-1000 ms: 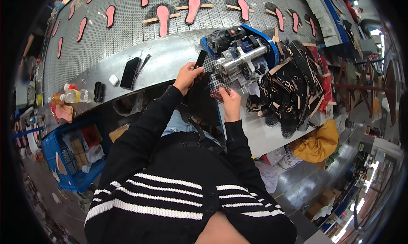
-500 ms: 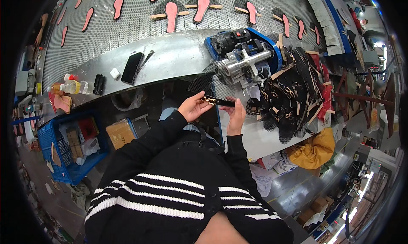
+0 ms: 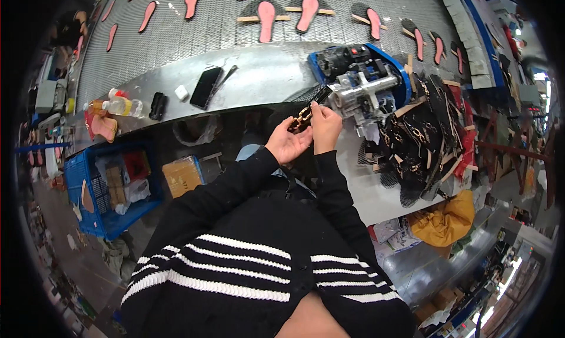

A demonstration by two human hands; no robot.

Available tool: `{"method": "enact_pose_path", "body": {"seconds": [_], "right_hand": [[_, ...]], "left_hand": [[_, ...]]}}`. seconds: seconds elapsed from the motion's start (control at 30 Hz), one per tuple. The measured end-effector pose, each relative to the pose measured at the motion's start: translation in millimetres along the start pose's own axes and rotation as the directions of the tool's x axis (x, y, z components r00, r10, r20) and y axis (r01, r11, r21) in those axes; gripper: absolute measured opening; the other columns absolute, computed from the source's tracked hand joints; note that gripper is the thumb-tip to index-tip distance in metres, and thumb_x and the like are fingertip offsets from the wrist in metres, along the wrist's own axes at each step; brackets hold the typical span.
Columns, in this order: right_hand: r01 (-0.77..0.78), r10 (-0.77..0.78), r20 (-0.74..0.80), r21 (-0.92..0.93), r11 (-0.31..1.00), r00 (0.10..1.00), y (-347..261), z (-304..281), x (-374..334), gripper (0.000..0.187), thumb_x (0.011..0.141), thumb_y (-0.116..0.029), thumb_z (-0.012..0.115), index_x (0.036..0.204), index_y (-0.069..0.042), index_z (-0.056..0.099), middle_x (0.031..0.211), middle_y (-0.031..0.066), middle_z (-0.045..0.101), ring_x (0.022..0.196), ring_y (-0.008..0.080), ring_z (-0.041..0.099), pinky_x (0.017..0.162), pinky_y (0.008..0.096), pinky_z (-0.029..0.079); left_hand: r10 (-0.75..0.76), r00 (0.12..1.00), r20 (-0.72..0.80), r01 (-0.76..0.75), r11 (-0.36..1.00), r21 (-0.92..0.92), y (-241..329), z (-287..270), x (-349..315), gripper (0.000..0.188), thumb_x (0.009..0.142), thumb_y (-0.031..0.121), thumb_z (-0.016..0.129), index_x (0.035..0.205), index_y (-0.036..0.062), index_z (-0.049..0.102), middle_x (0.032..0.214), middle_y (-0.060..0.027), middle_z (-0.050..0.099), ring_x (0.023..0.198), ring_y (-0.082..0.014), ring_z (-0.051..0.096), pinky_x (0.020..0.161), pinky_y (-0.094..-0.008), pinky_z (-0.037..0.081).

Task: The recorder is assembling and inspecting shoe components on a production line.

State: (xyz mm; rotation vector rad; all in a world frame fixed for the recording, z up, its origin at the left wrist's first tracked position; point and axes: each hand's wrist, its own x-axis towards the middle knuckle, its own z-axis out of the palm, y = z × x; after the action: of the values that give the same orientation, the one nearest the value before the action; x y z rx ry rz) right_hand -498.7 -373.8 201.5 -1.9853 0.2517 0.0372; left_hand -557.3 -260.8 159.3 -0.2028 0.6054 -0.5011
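Note:
Between my two hands is a black shoe upper with a gold chain trim (image 3: 302,119), held just in front of the metal edge of the bench. My left hand (image 3: 289,145) is closed on its near end, palm turned up. With fingers pinched together, my right hand (image 3: 326,126) grips the far side of the piece. Dark mesh seems to run from it toward the machine, partly hidden by the fingers. Close beyond my right hand stands a small machine (image 3: 365,89) with shiny metal rollers and a blue base.
A heap of black mesh uppers with gold chains (image 3: 421,135) lies right of the machine. Pink insoles (image 3: 266,21) rest on a metal mesh conveyor (image 3: 218,26) beyond. A phone (image 3: 206,87), white case (image 3: 181,92) and bottle (image 3: 123,107) stand left; a blue crate (image 3: 88,179) sits below.
My hands have drawn closer together, and the upper has turned from nearly level to slanting up toward the machine. The whole view has shifted, so the bench appears farther right.

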Motion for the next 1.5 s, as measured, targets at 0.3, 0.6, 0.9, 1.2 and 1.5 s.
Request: {"method": "enact_pose_path", "body": {"seconds": [0.3, 0.6, 0.9, 1.2, 1.5], "right_hand": [[-0.322, 0.11, 0.339, 0.671, 0.668, 0.934, -42.6, 51.6, -3.0, 0.029, 0.097, -0.021, 0.064, 0.074, -0.007, 0.054, 0.055, -0.0084, 0.037, 0.045, 0.0019, 0.031, 0.042, 0.0229, 0.024], [-0.533, 0.1, 0.751, 0.361, 0.766, 0.653, -51.9, 103.3, 19.5, 0.028, 0.099, -0.023, 0.055, 0.104, 0.001, 0.069, 0.068, 0.0007, 0.061, 0.054, 0.0056, 0.052, 0.052, 0.019, 0.04], [-0.598, 0.383, 0.644, 0.147, 0.788, 0.663, -39.3, 100.9, 45.7, 0.02, 0.098, -0.019, 0.057, 0.101, -0.003, 0.068, 0.078, 0.0008, 0.063, 0.063, 0.0059, 0.056, 0.058, 0.0188, 0.042], [-0.656, 0.534, 0.497, 0.097, 0.748, 0.683, -48.4, 120.7, 61.4, 0.021, 0.098, -0.02, 0.057, 0.103, -0.002, 0.067, 0.081, 0.0028, 0.065, 0.066, 0.0085, 0.059, 0.062, 0.0217, 0.045], [-0.759, 0.689, 0.388, 0.046, 0.649, 0.613, -35.1, 127.0, 40.2, 0.021, 0.098, -0.018, 0.058, 0.104, 0.0, 0.067, 0.085, 0.0052, 0.067, 0.069, 0.0096, 0.061, 0.063, 0.0225, 0.048]], "left_hand": [[0.44, 0.898, 0.032, -0.436, 0.875, 0.211, 36.1, 24.0, -39.3, 0.037, 0.094, 0.044, 0.063, 0.106, 0.0094, 0.066, 0.108, -0.0061, 0.069, 0.102, -0.0203, 0.062, 0.097, -0.0411, 0.044], [0.794, 0.542, 0.275, -0.84, 0.507, 0.191, 221.0, 73.7, -27.9, 0.018, 0.098, 0.014, 0.052, 0.106, 0.0013, 0.062, 0.101, -0.0088, 0.067, 0.093, -0.0201, 0.062, 0.086, -0.0359, 0.049], [0.162, -0.294, 0.942, 0.155, -0.964, 0.214, 394.4, 319.5, -40.8, 0.056, 0.092, 0.002, 0.047, 0.147, 0.0149, 0.045, 0.151, -0.01, 0.042, 0.143, -0.028, 0.032, 0.117, -0.043, 0.027], [0.591, 0.554, 0.586, 0.397, -0.806, 0.438, 461.2, 117.0, 131.2, 0.077, 0.072, -0.001, 0.063, 0.143, 0.0022, 0.036, 0.147, -0.018, 0.036, 0.135, -0.037, 0.036, 0.111, -0.0448, 0.033], [0.591, 0.271, 0.759, 0.18, -0.806, 0.563, 522.0, 212.9, 225.3, 0.083, 0.08, 0.019, 0.071, 0.147, -0.0037, 0.027, 0.137, -0.0275, 0.043, 0.115, -0.0432, 0.049, 0.098, -0.0494, 0.042]]}}
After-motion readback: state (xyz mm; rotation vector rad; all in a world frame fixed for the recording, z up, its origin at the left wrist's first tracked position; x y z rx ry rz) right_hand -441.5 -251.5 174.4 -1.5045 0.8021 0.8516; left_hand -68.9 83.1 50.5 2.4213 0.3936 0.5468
